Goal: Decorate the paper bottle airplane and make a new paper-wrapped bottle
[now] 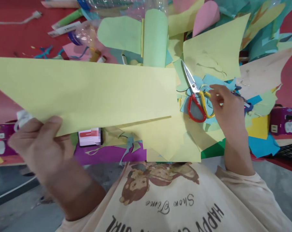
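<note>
My left hand (43, 138) is closed on the near left edge of a long pale-yellow paper sheet (95, 93), with the thumb on top. The sheet extends rightward over the table, and its near edge shows a second layer or fold. At the right, scissors (193, 87) with one red and one yellow handle lie on paper scraps, blades pointing away from me. My right hand (227, 104) hovers beside the yellow handle, its fingers loosely curved and apart. The fingertips overlap the handle's edge in view; whether they touch it I cannot tell.
A light-green paper roll (155, 37) stands behind the sheet, among cut coloured papers and clear plastic bottles. A phone (90, 137) lies near the front edge on purple paper (109, 154). A purple box (283, 120) sits far right; a white cable (17, 21) runs at back left.
</note>
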Demonstrator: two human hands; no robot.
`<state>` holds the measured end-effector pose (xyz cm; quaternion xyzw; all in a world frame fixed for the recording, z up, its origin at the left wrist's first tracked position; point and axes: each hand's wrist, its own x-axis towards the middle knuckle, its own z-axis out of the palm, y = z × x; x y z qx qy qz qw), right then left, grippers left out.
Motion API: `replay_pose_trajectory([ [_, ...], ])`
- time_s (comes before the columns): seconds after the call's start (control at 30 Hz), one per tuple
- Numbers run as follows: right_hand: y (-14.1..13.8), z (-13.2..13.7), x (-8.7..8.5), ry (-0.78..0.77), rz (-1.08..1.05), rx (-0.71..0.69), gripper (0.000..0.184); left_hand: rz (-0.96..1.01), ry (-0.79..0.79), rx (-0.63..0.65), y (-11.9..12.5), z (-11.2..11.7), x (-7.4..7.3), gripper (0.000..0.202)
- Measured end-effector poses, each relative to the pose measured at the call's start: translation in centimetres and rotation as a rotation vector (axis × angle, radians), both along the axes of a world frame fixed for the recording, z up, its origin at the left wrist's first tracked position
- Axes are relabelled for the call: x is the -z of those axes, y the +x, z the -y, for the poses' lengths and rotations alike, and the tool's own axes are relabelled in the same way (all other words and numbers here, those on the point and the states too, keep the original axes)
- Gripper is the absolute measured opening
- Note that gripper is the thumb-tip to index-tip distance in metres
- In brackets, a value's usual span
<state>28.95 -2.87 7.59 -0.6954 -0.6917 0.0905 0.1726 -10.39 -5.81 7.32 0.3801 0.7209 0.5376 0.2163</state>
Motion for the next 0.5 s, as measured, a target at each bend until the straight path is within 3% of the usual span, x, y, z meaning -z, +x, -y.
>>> replay_pose_trajectory([
  [0.03,0.0,0.1,-0.2,0.034,-0.046,-0.01,0.031,0.067,0.113,-0.038,0.5,-0.1,0.5,0.015],
  [0.1,-0.2,0.5,-0.2,0.097,-0.139,-0.042,0.032,0.207,0.174,-0.036,1.8,-0.3,1.3,0.011],
  [0.23,-0.3,1.6,0.8,0.139,-0.352,-0.048,0.031,0.357,-0.061,-0.03,4.6,0.0,2.3,0.015],
  [0.33,0.0,2.2,1.3,0.125,-0.488,-0.005,0.035,0.402,-0.258,0.083,6.6,0.4,2.5,0.01],
  [0.43,0.5,2.7,1.1,0.167,-0.383,0.001,0.046,0.357,-0.327,0.162,8.2,0.5,2.8,0.006],
  [0.5,0.6,2.9,1.0,0.223,-0.199,0.003,0.049,0.288,-0.371,0.222,8.9,0.3,3.0,0.018],
])
